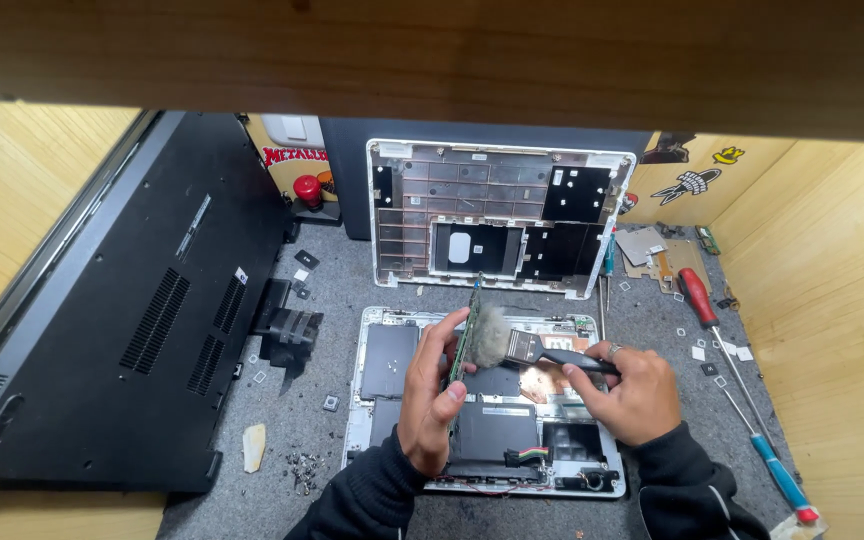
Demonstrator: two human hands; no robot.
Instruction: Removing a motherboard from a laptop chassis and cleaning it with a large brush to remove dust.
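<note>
Fingers of left hand (434, 400) gripping circuit board (466, 335) upright; right hand (633, 392) clamped on brush (517, 346), bristles against board. Mid-dusting over opened laptop (382, 375); next, gentle strokes.

Head view, steeply down, close above bench (552, 270)

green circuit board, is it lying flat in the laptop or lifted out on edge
Lifted out, on edge: the left hand holds the green circuit board upright above the open laptop.
</note>
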